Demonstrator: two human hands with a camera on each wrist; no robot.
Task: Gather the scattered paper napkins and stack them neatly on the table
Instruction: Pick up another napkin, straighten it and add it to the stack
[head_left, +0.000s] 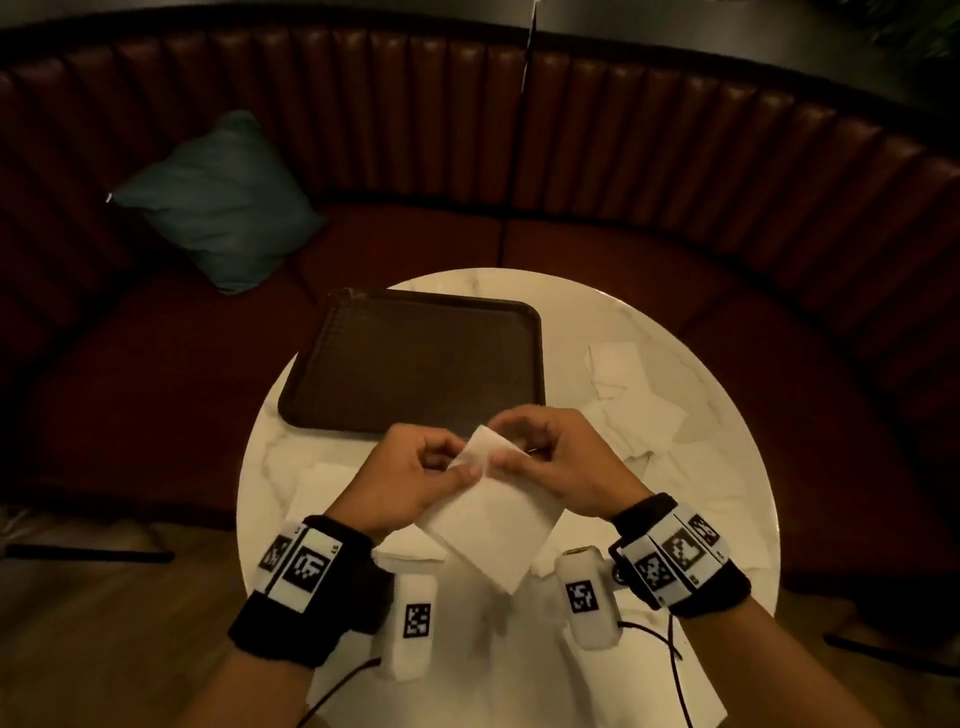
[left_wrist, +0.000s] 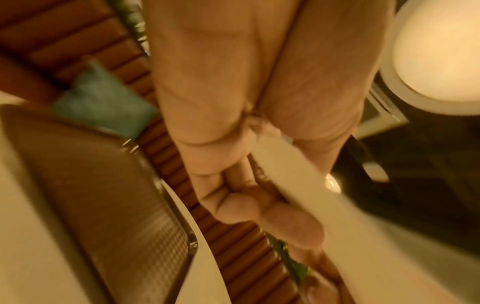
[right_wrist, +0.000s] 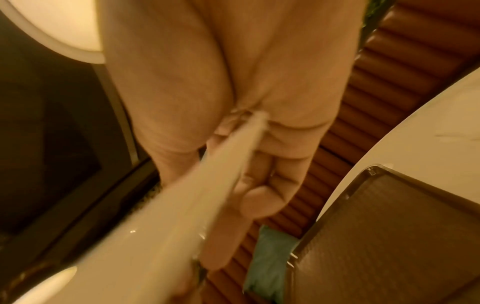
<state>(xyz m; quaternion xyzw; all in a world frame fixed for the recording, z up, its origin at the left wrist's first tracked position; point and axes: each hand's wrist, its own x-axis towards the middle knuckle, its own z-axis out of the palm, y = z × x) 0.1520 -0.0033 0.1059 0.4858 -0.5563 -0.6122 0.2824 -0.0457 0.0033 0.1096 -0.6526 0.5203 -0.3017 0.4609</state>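
Observation:
Both hands hold one white paper napkin (head_left: 491, 519) up over the near middle of the round marble table (head_left: 701, 519). My left hand (head_left: 415, 473) pinches its upper left edge between thumb and fingers. My right hand (head_left: 545, 452) pinches the top corner beside it. The napkin hangs tilted toward me. In the left wrist view the napkin (left_wrist: 293, 174) runs edge-on past the curled fingers (left_wrist: 259, 205); in the right wrist view the napkin (right_wrist: 207, 185) does the same. Several loose napkins (head_left: 639, 410) lie scattered on the table's right side, and others (head_left: 322, 488) lie flat under my left wrist.
A dark brown tray (head_left: 415, 358) sits on the far left part of the table, overhanging its edge. A curved red leather bench (head_left: 675, 234) wraps around behind, with a teal cushion (head_left: 218, 202) on it. Wood floor lies at the left.

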